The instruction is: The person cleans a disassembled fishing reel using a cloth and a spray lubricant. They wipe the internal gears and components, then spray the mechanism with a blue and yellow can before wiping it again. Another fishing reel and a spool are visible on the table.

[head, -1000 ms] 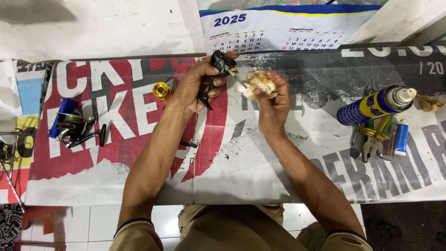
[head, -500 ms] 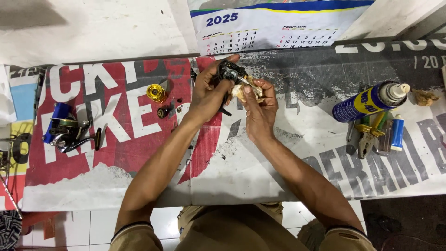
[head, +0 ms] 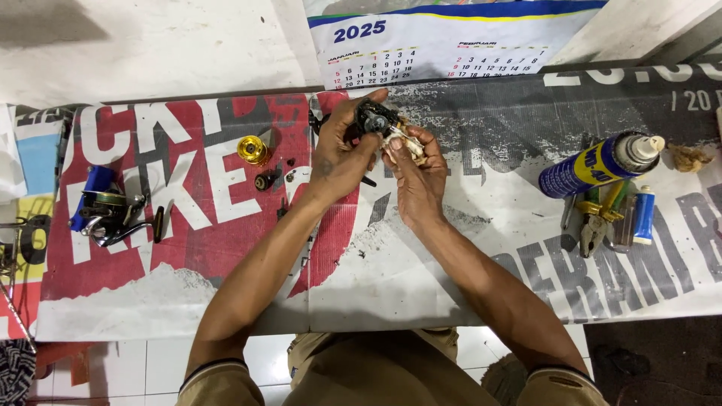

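Left hand (head: 342, 154) clamped on black reel body (head: 374, 120), right hand (head: 414, 177) pinching rag (head: 398, 143) against it. Could knock loose small screws (head: 265, 181) at 9 o'clock off the bench.

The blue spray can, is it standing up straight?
No, the blue spray can lies on its side on the table, far to the right of both hands.

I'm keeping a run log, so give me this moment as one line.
left hand: holds black reel body | right hand: presses pale rag to it | nearby: gold spool, spray can, pliers
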